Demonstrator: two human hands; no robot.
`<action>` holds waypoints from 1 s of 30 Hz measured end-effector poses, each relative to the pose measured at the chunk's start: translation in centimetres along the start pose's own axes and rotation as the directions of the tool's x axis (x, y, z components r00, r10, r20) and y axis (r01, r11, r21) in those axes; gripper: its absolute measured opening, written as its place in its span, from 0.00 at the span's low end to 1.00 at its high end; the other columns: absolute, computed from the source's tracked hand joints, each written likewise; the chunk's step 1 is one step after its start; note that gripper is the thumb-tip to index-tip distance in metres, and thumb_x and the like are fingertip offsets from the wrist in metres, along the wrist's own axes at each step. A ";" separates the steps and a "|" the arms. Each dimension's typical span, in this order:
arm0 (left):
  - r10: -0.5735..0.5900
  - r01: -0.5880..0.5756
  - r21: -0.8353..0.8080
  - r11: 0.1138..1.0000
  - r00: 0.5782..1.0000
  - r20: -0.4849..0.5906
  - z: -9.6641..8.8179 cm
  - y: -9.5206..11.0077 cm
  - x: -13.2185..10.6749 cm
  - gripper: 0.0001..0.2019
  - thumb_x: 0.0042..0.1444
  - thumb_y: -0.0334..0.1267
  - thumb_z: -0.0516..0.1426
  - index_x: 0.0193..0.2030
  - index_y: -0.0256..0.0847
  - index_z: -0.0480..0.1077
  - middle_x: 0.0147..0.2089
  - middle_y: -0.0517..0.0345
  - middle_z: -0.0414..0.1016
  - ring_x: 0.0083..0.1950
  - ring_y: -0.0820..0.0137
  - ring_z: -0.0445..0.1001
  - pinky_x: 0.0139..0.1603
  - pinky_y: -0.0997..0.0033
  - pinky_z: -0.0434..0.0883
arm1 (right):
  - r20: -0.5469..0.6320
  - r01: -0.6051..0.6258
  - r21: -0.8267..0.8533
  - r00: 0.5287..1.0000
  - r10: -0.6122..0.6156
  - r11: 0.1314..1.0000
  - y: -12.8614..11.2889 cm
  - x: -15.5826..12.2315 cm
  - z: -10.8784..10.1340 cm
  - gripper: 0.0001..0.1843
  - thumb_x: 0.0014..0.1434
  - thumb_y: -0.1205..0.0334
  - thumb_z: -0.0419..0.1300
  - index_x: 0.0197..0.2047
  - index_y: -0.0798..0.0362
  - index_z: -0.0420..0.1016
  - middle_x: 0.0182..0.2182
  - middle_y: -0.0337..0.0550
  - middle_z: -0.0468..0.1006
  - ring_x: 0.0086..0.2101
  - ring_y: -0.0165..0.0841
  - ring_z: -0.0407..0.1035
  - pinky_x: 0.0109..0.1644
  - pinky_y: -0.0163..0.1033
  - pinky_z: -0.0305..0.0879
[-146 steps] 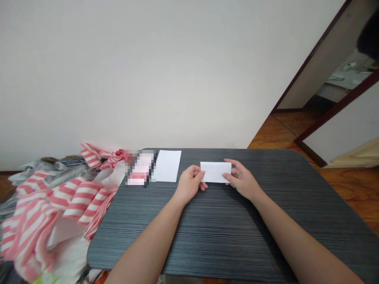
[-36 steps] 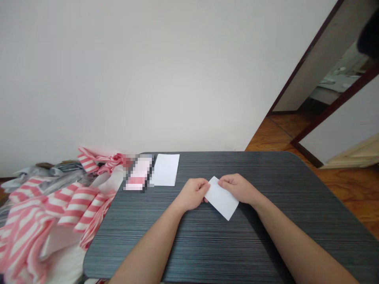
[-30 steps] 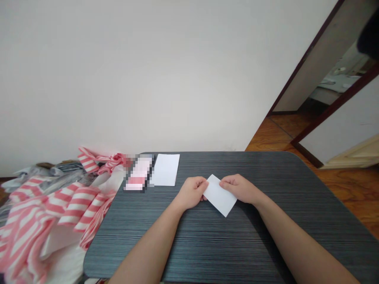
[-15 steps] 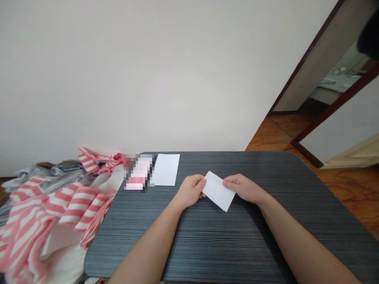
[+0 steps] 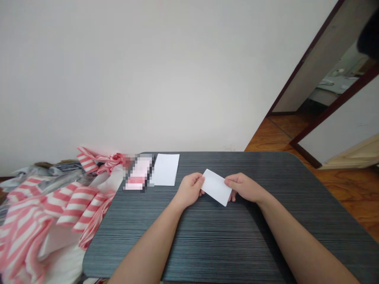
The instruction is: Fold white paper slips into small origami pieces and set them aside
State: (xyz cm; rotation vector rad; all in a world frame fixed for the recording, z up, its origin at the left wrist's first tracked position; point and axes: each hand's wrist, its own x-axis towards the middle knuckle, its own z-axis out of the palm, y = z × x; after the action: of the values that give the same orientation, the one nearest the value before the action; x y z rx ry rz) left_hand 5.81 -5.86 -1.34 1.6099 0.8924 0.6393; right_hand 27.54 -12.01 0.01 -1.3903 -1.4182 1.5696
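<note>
paper in left grip, right grip

The left hand and right hand face each other, pinching, bare forearms angling inward.

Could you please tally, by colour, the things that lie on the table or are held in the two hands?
White: 2 (held paper, in left hand and right hand; flat paper on the table; each counted as one, layers unclear)
Mostly pink: 1 (pixelated item, left of the flat paper)
Total: 3
</note>
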 end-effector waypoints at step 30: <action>0.019 -0.005 -0.144 0.990 0.995 0.101 0.7 -0.1 -0.1 0.13 0.57 0.44 0.51 0.35 0.35 0.67 0.25 0.58 0.68 0.22 0.77 0.64 0.22 0.78 0.61 | -0.246 0.174 -0.098 0.950 -0.193 0.980 0.1 0.9 2.0 0.20 0.60 0.51 0.50 0.26 0.56 0.69 0.18 0.37 0.68 0.20 0.27 0.61 0.24 0.32 0.54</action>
State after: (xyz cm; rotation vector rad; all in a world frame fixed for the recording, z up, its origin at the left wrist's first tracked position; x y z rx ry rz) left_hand 6.29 -6.30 -1.60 1.5061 0.7457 0.6104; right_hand 25.48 -11.86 -0.54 -1.4018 -1.4162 1.1849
